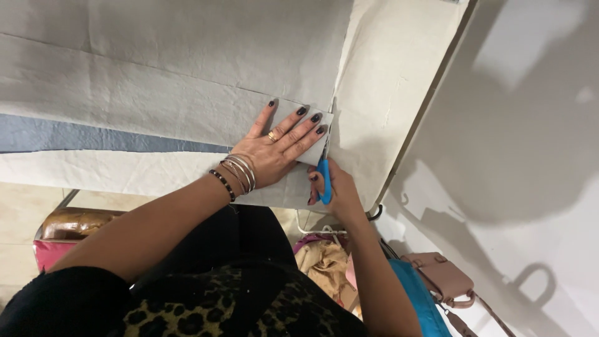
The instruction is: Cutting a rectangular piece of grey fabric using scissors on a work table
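Observation:
A large sheet of grey fabric (156,75) lies spread over a table covered in cream cloth (399,68). My left hand (277,145) presses flat on the fabric near its cut edge, fingers spread, with bracelets at the wrist. My right hand (332,187) grips blue-handled scissors (324,170) just right of the left hand, blades pointing away from me along the fabric's right edge. The blades are mostly hidden between the fabric layers.
A blue-grey strip of cloth (75,136) shows under the grey sheet at left. The table's edge (430,93) runs diagonally at right beside a white wall. Below are a pink handbag (446,278), a blue bag (415,293), crumpled beige cloth (327,262) and a brown bundle (75,223).

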